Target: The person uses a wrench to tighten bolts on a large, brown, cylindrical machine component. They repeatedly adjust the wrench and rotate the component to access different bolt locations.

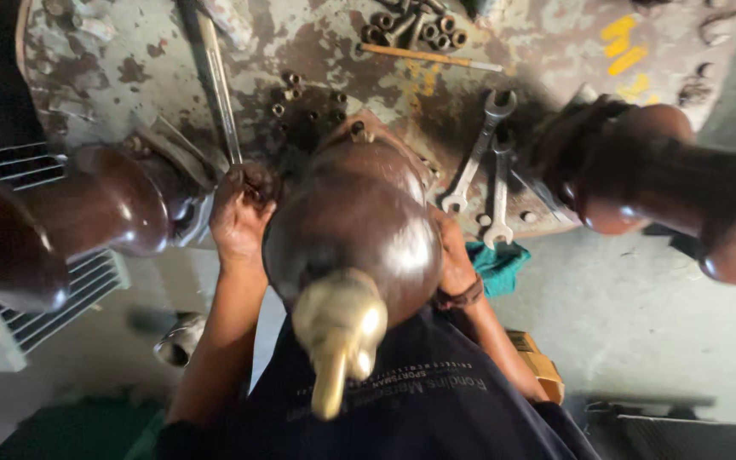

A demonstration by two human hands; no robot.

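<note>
A big glossy brown insulator point(359, 221) with a brass tip point(338, 332) rises toward me from a worn grey metal lid point(538, 51). My left hand point(240, 213) is closed around the lower end of a long steel bar point(219, 85), just left of the insulator's base. My right hand point(455, 255) rests against the insulator's right side; the insulator hides most of its fingers, so what they grip does not show. My dark shirt point(419, 400) fills the bottom middle.
Two more brown insulators stand at left point(104, 204) and right point(666, 179). Two open-end spanners point(487, 162), loose nuts point(308, 98), a socket pile point(415, 25) and a thin rod point(428, 56) lie on the lid. A teal rag point(497, 262), yellow box point(538, 362) and cooling fins point(53, 298) sit below.
</note>
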